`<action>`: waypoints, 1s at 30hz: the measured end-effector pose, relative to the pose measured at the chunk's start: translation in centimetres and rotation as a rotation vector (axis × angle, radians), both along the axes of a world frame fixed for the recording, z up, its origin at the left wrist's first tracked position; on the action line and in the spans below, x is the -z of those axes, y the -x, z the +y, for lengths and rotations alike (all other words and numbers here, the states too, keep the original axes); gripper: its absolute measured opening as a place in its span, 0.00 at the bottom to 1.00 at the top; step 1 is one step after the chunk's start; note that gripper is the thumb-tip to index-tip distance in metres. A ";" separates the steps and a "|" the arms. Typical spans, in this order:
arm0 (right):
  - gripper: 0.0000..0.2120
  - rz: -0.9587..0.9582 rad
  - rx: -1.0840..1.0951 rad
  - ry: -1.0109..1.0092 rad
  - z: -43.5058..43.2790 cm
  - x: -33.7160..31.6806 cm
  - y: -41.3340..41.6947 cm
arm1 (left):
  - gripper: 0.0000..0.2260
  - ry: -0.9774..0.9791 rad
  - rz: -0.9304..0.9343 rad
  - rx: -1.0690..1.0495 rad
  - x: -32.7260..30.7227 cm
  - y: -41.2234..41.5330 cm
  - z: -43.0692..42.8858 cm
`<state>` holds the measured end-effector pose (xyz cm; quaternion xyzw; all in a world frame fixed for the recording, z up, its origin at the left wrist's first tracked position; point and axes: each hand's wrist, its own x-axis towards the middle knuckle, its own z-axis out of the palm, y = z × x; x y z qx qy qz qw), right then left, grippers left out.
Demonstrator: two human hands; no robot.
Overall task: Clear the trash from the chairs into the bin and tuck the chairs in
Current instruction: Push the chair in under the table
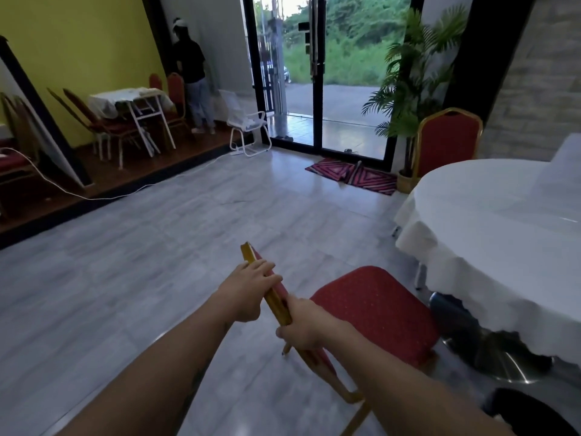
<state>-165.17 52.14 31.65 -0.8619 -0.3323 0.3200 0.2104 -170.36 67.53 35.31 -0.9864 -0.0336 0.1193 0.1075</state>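
Both hands grip the top rail of the chair [374, 313], left hand [248, 291] higher, right hand [301, 325] lower, likely to steer it under the worktop [490, 221]; its padded red seat, bare of trash, sits just off the white-clothed round edge; gold metal frame; dark bin [528, 413] nearby

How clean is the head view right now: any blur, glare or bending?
Head view: both hands on the chair back look sharp; the doorway is bright and washed out; the floor shows soft reflections; wide-angle bending curves the edges.
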 end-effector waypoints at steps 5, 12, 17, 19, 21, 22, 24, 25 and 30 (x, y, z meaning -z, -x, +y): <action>0.32 0.026 0.018 0.092 0.6 1.1 -1.0 | 0.24 -0.031 -0.027 0.182 1.6 -3.1 3.7; 0.24 -0.014 0.144 0.165 2.7 2.6 -1.8 | 0.15 0.037 0.115 0.361 0.7 -8.2 6.5; 0.11 -0.053 0.293 0.153 4.5 1.4 -2.1 | 0.18 0.086 0.142 0.470 1.6 -11.7 8.5; 0.11 -0.076 0.357 0.178 4.6 0.9 -2.5 | 0.18 0.094 0.144 0.533 1.7 -13.2 8.4; 0.11 -0.109 0.433 0.201 4.1 0.6 -2.6 | 0.16 0.113 0.162 0.573 2.0 -14.4 7.7; 0.11 -0.128 0.432 0.216 4.0 0.5 -3.1 | 0.15 0.124 0.168 0.558 2.1 -14.8 7.7; 0.10 -0.128 0.506 0.230 3.0 0.6 -3.1 | 0.12 0.126 0.177 0.630 2.1 -15.5 6.4; 0.10 -0.120 0.537 0.231 2.7 0.7 -3.2 | 0.11 0.134 0.171 0.658 2.2 -15.8 6.0; 0.11 -0.125 0.671 0.245 0.5 0.8 -3.7 | 0.06 0.169 0.114 0.774 2.5 -17.2 3.1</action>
